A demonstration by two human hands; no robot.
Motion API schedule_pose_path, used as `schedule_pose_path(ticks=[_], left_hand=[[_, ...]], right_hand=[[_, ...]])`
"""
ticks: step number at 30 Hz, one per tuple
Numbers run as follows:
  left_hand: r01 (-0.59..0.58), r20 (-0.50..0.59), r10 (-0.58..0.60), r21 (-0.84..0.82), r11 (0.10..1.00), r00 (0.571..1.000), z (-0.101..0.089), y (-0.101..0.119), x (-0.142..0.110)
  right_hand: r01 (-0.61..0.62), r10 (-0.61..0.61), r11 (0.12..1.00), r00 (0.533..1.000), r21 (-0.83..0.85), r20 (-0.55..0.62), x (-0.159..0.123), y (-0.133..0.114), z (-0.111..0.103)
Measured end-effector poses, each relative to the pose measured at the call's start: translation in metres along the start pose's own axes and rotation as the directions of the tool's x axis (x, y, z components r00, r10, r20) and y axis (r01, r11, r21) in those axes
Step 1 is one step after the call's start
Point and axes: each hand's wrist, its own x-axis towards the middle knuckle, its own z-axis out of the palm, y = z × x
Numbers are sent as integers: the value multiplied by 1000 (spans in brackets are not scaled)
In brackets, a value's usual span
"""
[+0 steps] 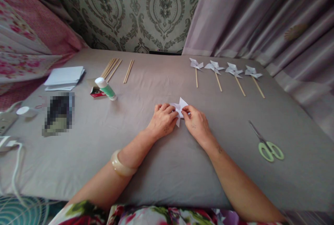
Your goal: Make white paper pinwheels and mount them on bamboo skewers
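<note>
A white paper pinwheel (180, 106) with folded blades is between my two hands, low over the bed-like grey surface. My left hand (164, 118) is closed on its left side, fingers curled over the paper. On the other side, my right hand (195, 118) pinches the pinwheel near its middle between thumb and fingers. Part of the paper is hidden behind the fingers. No stick shows on this pinwheel.
Several finished pinwheels on sticks (234, 70) lie at the back right. Scissors (267, 146) rest at right. A glue stick (106, 89), a small red box (97, 92), loose wooden sticks (111, 67) and a paper stack (64, 77) are at left, near a power strip (6, 122).
</note>
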Motion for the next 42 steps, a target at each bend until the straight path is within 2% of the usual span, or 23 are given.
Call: schedule_pose_path(ticks=[13,42], left_hand=[[4,-5,-4,-14,1000,1000,-1,0,-1],[6,8,-6,-32,999,1000,-2,1,0]], right_hand=[[87,-88,996,995,-34,-44,1,5,5],[136,-129,981,990,-141,64,2,-3,1]])
